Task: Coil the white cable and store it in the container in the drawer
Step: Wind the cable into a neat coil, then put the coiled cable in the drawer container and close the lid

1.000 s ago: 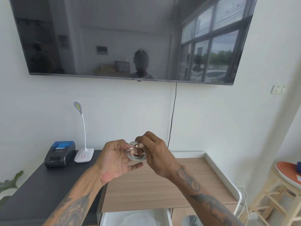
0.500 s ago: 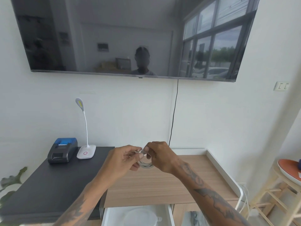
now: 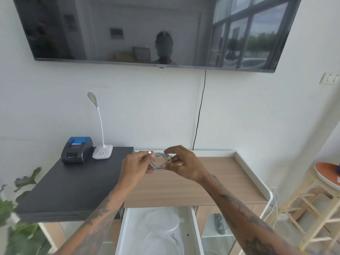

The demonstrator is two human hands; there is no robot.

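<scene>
Both hands — left (image 3: 135, 165), right (image 3: 181, 163) — grip the coiled cable (image 3: 159, 161) above the counter (image 3: 217, 183). Below, the drawer (image 3: 196, 234) stands open — a clear container (image 3: 161, 242) inside.

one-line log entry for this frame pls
stage: coiling | left hand: shut on white cable, plug end pinched | right hand: shut on coil | white drawer: open | clear round plastic container: no cable inside
</scene>
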